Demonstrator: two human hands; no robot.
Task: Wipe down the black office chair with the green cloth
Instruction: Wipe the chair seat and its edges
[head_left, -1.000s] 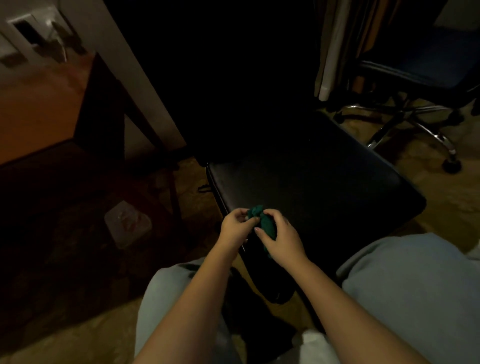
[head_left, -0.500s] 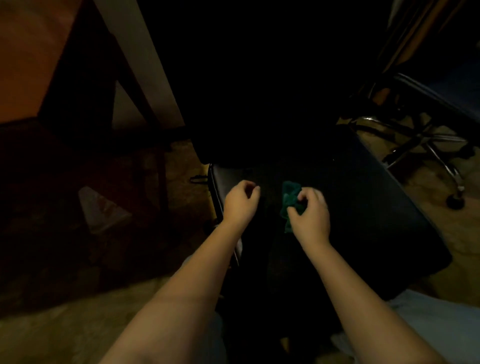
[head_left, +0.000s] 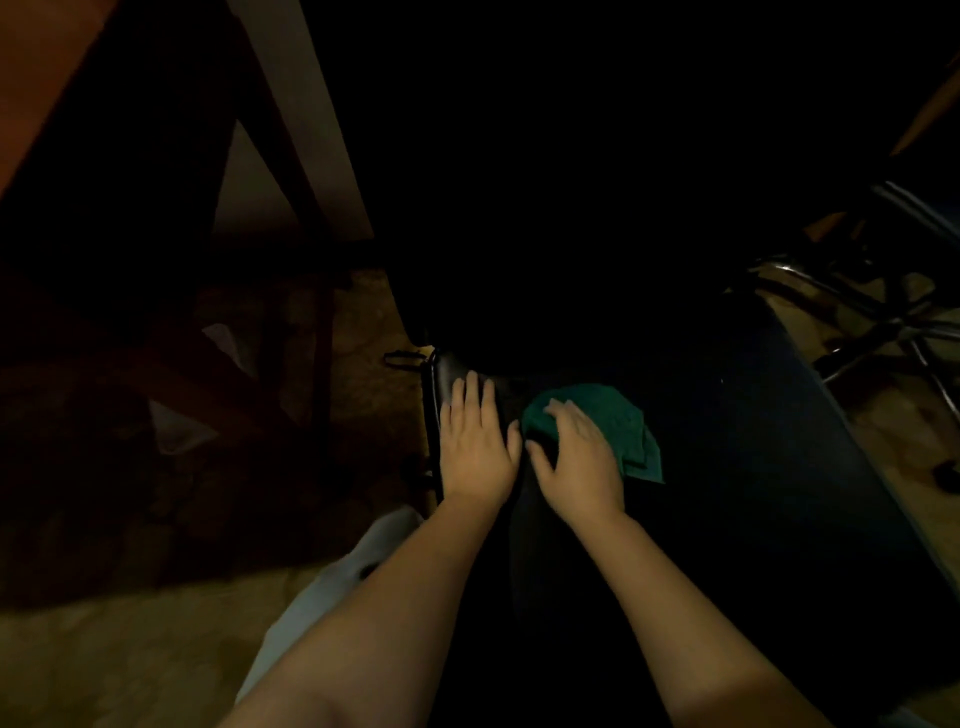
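Green cloth down on black office chair seat, far-left part.
Was bunched between both hands a second ago; now spread out, pinned under flat right hand, fingers extended. Left hand flat too, bracing seat's left edge, holding nothing. Looks like wiping just starting; most of seat not yet covered.

The black office chair seat carried the green cloth toward its far left corner, pressed under the right hand, with the left hand flat on the seat just beside it, while the mottled tan floor bore this chair and another chair's chrome base.
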